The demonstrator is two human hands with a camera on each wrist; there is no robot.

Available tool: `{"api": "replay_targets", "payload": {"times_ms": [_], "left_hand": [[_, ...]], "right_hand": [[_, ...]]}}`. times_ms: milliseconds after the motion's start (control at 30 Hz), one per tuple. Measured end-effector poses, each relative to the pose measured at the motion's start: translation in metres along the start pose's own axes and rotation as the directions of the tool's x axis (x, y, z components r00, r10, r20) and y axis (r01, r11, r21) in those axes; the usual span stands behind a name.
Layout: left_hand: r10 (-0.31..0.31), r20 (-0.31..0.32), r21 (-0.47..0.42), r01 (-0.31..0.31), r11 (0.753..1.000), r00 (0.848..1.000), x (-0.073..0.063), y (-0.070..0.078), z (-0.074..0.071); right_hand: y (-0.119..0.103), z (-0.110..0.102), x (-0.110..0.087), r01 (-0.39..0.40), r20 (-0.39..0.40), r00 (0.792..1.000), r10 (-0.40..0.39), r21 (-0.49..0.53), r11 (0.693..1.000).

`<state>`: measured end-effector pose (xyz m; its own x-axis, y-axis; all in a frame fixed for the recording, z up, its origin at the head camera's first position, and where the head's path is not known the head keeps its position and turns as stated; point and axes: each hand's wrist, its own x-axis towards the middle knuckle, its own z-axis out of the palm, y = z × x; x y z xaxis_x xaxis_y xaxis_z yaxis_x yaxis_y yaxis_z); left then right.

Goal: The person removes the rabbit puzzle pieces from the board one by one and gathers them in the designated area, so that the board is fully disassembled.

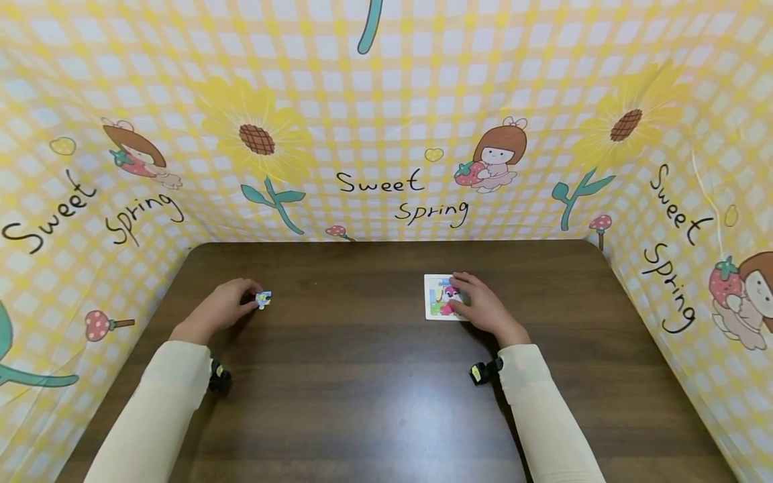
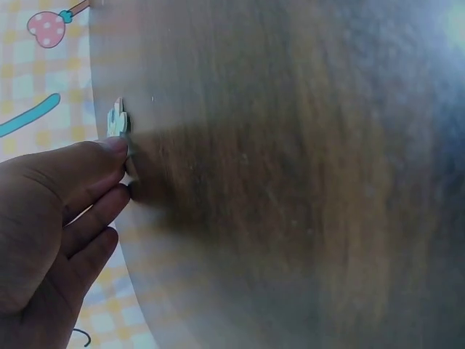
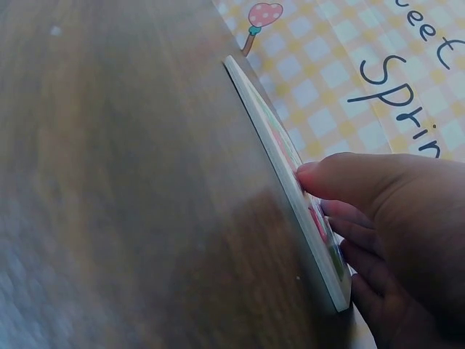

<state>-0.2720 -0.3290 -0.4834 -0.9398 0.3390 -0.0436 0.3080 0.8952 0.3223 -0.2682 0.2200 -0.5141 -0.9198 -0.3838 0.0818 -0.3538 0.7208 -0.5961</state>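
On the left side of the table, my left hand (image 1: 223, 305) pinches a small jigsaw piece (image 1: 264, 299) between thumb and fingertips. Its notched edge sticks out past the thumb in the left wrist view, while the fingers hide the rest. To the right lies a square picture puzzle (image 1: 438, 312) with a white frame and a pink cartoon animal. My right hand (image 1: 486, 305) rests over the puzzle's right part, thumb and fingertips spread on its face. In the right wrist view the thumb (image 3: 341, 174) touches the picture, and the white rim (image 3: 287, 193) shows edge-on.
The brown wooden table (image 1: 338, 376) has rounded far corners. A yellow checked cloth (image 1: 374, 107) with flowers and cartoon figures stands round its back and sides. Black wrist cameras (image 1: 220, 377) sit at both cuffs.
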Motion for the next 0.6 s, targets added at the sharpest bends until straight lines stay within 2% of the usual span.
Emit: {"api": "replay_targets", "payload": {"times_ms": [167,600], "left_hand": [[-0.002,-0.01,0.019,0.002,1.0,1.0,-0.0026,-0.0009,0.001],[0.008,-0.05,0.001,-0.008,1.0,0.999,-0.0048,-0.0032,0.0023]], "right_hand": [[-0.001,-0.0001,-0.0007,-0.001,0.006,1.0,0.001,0.002,1.0],[-0.0019,-0.0007,-0.0019,-0.011,0.009,1.0,0.011,0.009,1.0]]}}
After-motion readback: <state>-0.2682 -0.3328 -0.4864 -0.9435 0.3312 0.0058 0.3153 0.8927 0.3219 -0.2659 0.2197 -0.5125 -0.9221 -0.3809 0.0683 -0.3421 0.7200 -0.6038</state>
